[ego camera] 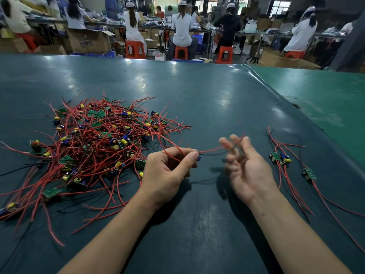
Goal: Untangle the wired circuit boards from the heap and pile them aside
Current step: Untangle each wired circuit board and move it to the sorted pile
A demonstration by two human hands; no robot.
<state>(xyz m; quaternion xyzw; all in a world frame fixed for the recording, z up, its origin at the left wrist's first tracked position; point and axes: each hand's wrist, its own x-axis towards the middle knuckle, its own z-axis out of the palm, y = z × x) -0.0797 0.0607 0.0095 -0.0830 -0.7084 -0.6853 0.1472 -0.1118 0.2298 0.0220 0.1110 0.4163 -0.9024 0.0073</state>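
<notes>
The left hand (167, 171) pinches a small blue-capped circuit board (198, 158) whose thin red wire (211, 149) runs right into the blurred, loosely spread fingers of the right hand (246, 167), beside the tangled heap of red-wired green circuit boards (94, 139) on the dark teal counter (207, 99), with a few sorted wired boards (282, 159) lying right of that heap.
</notes>
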